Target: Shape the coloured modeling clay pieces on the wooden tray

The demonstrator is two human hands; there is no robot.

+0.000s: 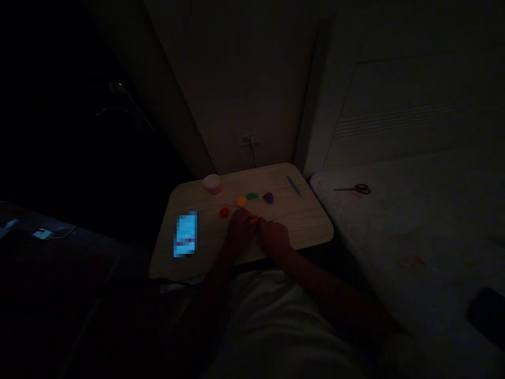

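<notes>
In dim light, my left hand [240,227] and my right hand [273,235] meet over the near part of a small wooden table [213,247]. Both are closed on a small reddish-pink piece of modelling clay [253,221], mostly covered by the fingers. Just beyond my left hand lie a red clay lump [224,212] and a yellow clay lump [241,201]. A green clay piece [252,196] and a dark purple clay lump [269,197] sit farther back. Near the far right corner rests a thin blue-green tool [294,186].
A round tub [212,183] stands at the table's back left. A glowing, pixelated phone-like screen [185,235] lies on the left side. Scissors [353,189] lie on a pale padded surface [386,226] to the right. A plugged wall socket [249,139] is behind the table.
</notes>
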